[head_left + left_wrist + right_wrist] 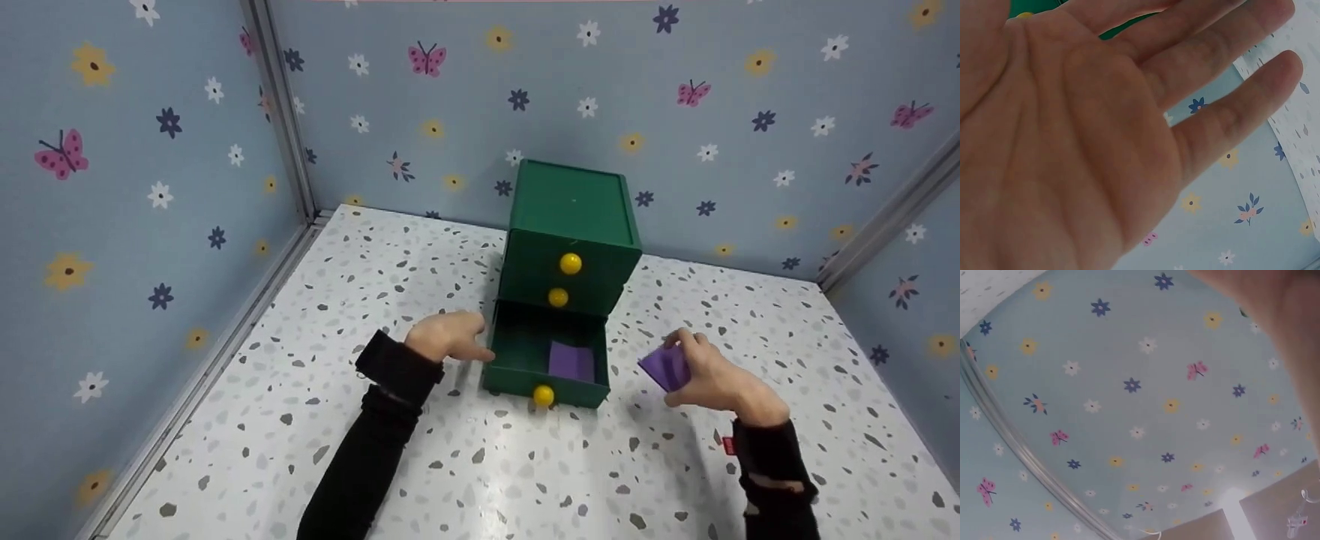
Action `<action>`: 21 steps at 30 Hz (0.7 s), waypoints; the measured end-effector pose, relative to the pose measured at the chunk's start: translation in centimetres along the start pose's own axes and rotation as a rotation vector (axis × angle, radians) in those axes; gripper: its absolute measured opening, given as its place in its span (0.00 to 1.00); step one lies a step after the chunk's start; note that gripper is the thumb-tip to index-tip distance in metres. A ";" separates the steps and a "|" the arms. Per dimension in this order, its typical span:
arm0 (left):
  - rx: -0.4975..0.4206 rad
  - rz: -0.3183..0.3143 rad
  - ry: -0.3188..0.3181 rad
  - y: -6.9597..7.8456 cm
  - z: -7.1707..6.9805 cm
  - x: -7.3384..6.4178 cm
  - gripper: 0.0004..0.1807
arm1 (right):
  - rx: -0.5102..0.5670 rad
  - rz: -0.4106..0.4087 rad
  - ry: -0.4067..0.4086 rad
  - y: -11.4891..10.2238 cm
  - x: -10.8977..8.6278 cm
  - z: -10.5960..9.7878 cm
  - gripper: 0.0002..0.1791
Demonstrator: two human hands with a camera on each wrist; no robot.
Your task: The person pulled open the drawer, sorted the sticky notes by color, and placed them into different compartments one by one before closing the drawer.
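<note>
A green cabinet with yellow knobs stands on the speckled table, its bottom drawer pulled out. Inside that drawer, toward its right side, lies a purple piece. My right hand pinches another purple piece between thumb and fingers, to the right of the drawer. At the drawer's left edge is my left hand, its fingers extended and holding nothing. The left wrist view shows the left palm with straight fingers. Only a blurred edge of the right hand shows in the right wrist view.
Patterned blue panels with flowers and butterflies wall the table at the back and both sides. Metal posts join them at the corners. The speckled tabletop extends around the cabinet. The upper two drawers are closed.
</note>
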State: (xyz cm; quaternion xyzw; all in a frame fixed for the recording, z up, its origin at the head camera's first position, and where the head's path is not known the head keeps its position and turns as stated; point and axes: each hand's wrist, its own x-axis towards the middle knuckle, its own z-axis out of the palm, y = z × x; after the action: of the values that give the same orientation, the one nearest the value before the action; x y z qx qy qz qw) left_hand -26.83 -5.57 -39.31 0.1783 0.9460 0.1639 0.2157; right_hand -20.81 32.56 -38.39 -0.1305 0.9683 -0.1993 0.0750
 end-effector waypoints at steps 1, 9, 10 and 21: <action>0.003 0.002 0.003 0.0 0.0 0.0 0.16 | -0.009 -0.043 0.038 -0.7 0.0 -0.1 0.40; 0.015 0.014 0.012 -0.1 0.0 0.1 0.17 | 0.003 -0.314 0.134 -6.4 2.4 0.6 0.34; 0.013 0.013 0.014 -0.1 0.0 0.1 0.17 | 0.004 -0.337 0.131 -6.9 2.8 0.8 0.34; 0.017 -0.005 0.017 -0.5 -0.3 -0.2 0.21 | -0.032 -0.448 0.139 -9.3 6.1 3.5 0.31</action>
State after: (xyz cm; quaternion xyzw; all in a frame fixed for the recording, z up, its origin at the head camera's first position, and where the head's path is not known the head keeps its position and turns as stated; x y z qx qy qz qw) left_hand -26.99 -6.19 -39.19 0.1764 0.9495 0.1568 0.2066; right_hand -23.83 21.28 -38.38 -0.3293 0.9211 -0.2040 -0.0403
